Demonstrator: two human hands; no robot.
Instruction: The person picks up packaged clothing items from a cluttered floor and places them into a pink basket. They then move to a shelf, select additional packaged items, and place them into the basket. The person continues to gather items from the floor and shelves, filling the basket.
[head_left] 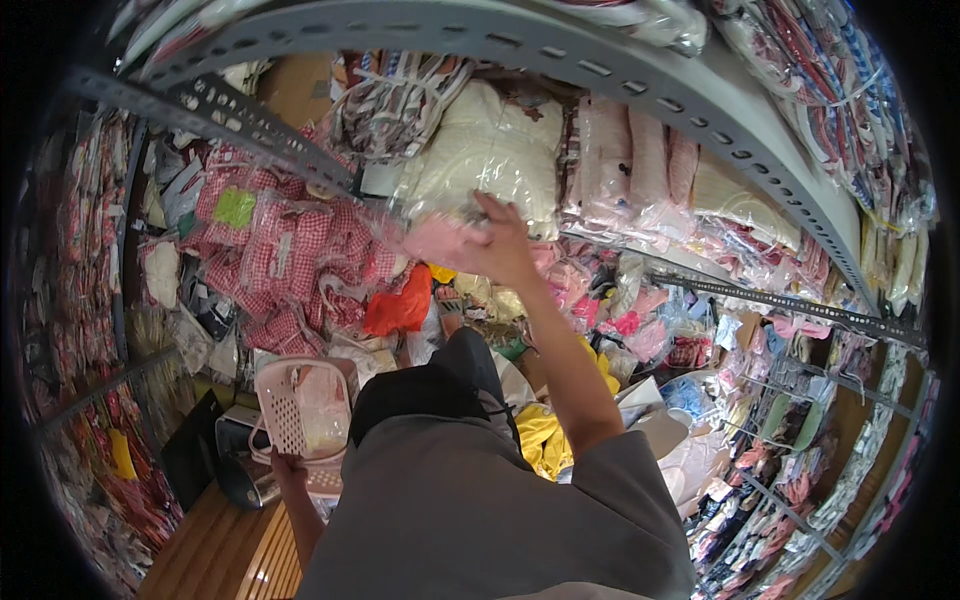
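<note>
While the pink packet is gripped by the right hand, it is best drawn clear of the shelf beyond; the basket, clasped by the left hand, is kept level.

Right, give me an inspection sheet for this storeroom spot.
Surface: grey metal shelf packed with bagged clothes; wooden floor below.
Job's things: pink bagged item at the shelf edge; pink basket, something pale inside.
Clutter: red checked packs, cream pack, orange bag, yellow cloth heaped below.
Hands: right hand raised, gripping the pink bagged item; left hand holds the basket from below.
Cables: nothing seen.
Surroundings: more racks of packed garments on both sides.
</note>
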